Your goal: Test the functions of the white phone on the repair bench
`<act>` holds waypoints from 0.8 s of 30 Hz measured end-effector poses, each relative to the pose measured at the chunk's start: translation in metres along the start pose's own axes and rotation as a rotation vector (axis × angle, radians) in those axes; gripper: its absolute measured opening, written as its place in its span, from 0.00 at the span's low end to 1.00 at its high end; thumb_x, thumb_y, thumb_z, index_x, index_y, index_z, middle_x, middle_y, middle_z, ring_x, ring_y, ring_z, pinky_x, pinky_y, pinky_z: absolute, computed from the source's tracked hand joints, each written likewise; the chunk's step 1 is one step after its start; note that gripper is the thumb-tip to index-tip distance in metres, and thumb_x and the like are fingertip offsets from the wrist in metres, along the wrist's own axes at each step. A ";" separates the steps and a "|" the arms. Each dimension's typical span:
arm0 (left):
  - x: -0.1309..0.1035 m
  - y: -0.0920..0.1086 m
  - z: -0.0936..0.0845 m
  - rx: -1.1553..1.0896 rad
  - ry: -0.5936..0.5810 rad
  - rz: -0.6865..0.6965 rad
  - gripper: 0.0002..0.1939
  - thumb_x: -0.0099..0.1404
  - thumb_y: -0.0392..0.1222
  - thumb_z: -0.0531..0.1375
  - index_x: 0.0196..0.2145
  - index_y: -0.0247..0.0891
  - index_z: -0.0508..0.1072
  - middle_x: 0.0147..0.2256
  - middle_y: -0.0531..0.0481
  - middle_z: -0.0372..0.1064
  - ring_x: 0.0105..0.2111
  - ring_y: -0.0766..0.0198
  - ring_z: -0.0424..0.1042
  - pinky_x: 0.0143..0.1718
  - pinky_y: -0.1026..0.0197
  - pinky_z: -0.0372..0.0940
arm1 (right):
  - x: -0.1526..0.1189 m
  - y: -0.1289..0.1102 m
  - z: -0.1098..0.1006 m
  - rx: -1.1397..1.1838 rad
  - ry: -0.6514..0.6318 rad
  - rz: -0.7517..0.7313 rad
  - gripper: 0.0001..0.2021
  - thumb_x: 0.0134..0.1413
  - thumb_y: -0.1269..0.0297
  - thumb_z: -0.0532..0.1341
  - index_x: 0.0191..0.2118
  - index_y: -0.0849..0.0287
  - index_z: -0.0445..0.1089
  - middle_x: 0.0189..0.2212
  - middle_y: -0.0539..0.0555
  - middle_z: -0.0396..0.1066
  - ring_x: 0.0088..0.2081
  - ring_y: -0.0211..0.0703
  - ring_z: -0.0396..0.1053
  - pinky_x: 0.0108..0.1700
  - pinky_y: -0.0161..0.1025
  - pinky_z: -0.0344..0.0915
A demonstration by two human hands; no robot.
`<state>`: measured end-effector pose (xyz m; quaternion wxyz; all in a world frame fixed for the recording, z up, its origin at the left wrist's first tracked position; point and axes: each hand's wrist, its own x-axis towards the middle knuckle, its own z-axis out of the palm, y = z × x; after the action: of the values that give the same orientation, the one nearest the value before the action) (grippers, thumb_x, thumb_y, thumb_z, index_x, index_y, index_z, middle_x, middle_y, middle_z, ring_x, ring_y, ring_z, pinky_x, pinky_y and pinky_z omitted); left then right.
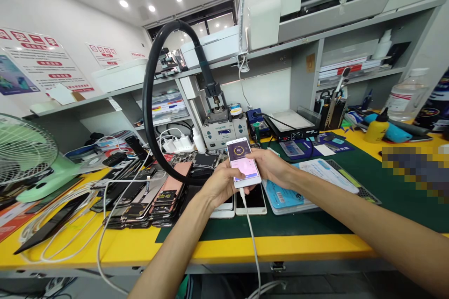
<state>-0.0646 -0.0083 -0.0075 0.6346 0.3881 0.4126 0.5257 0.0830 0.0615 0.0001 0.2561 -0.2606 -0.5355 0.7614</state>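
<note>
A white smartphone (244,163) with its screen lit is held upright and slightly tilted above the green mat. My left hand (221,183) is closed around its lower left side, with the thumb over the lower screen. My right hand (268,166) grips the right edge, its thumb reaching across the middle of the screen. From the phone's bottom edge runs a white charging cable (248,215) that hangs down past the table edge. Below the phone, another white phone (260,208) lies on the mat, partly hidden by my hands.
Stacks of phone parts (171,191) lie left of my hands, beside loose white cables (52,238) and a green fan (45,168). A black hose (147,103) arches over a hot-air station (224,133). On the right are blue-and-white packages (284,198) and a yellow bottle (377,127).
</note>
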 end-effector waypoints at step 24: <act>-0.001 0.006 -0.003 -0.232 -0.094 -0.044 0.35 0.48 0.28 0.53 0.57 0.29 0.64 0.39 0.37 0.75 0.29 0.51 0.77 0.20 0.55 0.72 | -0.005 -0.006 0.005 0.022 0.032 0.005 0.14 0.59 0.66 0.53 0.50 0.61 0.66 0.31 0.58 0.76 0.30 0.52 0.74 0.27 0.47 0.73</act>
<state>-0.0696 -0.0085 -0.0027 0.7053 0.3271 0.3271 0.5372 0.0839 0.0564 0.0081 0.2658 -0.2711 -0.5222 0.7636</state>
